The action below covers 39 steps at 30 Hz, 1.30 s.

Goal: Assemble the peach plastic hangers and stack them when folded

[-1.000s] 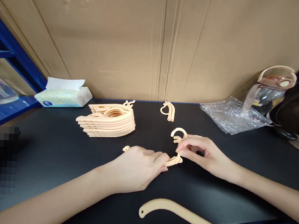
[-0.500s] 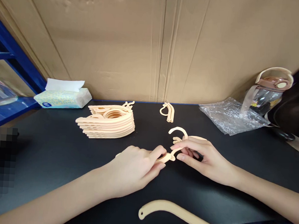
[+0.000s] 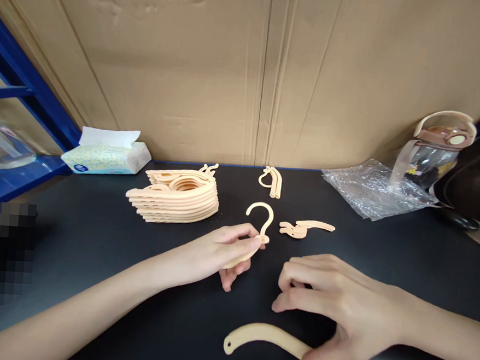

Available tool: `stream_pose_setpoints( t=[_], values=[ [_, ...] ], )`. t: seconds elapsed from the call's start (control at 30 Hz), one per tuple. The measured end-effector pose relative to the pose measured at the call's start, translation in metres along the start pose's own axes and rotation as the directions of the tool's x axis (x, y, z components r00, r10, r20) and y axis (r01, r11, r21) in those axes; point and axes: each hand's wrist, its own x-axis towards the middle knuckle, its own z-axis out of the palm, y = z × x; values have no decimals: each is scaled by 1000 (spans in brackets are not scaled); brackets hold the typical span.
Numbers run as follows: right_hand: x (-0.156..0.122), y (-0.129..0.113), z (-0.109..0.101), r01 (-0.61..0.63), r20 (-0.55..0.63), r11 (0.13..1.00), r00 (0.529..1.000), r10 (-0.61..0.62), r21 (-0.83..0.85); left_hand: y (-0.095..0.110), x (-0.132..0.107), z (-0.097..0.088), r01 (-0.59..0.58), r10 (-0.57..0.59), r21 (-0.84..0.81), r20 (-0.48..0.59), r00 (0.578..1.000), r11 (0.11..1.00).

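Observation:
My left hand point(image 3: 235, 251) pinches a cream plastic hanger arm between thumb and fingers. A curved hanger hook point(image 3: 268, 217) stands up from the end of that arm, its tip curling left. Most of the held arm is covered by my fingers. Over at the lower right, my right hand point(image 3: 338, 302) is open, fingers bent and thumb spread apart. Below it lies a loose, curved hanger arm point(image 3: 264, 332) with a hole at its left end. The thumb overlaps this piece in view; whether it touches cannot be made out.
A stack of folded hangers point(image 3: 181, 198) lies back left, near a tissue pack point(image 3: 105, 157). Loose hooks point(image 3: 296, 229) lie right of centre, with more small pieces point(image 3: 273, 182) farther back. Crinkled clear plastic point(image 3: 370, 192) and a drink bottle point(image 3: 434, 155) are back right.
My right hand has let go of the hook and come down toward the loose hanger arm. My left hand has turned, lifting the hook upright, slightly left of before.

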Motion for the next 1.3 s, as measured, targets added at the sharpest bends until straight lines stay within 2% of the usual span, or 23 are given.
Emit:
stream_pose_setpoints(
  t=[0.17,0.37,0.57,0.73,0.9,1.03,1.17,1.3],
  values=[
    [-1,2,0,-57,83,995,995,51,79,0,4,2,64,-65,-50,-33,997,997],
    [1,10,-4,-63,73,997,995,67,-55,3,2,0,108,-114,-144,-36,993,984],
    [2,14,-4,-112,75,992,990,116,-54,1,3,1,105,-108,-170,-8,994,980],
    [0,15,-4,-122,74,989,989,128,-89,2,0,0,60,-55,-184,30,998,981],
    [-3,18,-2,-115,82,980,988,130,-163,0,0,-3,60,-59,-206,8,998,977],
    [-6,19,-1,-124,-5,977,992,125,-173,1,0,-3,67,-71,-182,-13,997,981],
    [-7,23,-3,-172,-97,973,983,158,-152,3,-1,-2,88,-86,-199,20,996,976],
    [-7,26,-7,-180,-131,977,978,165,-117,3,-1,-1,70,-68,-171,18,998,983]
  ],
)
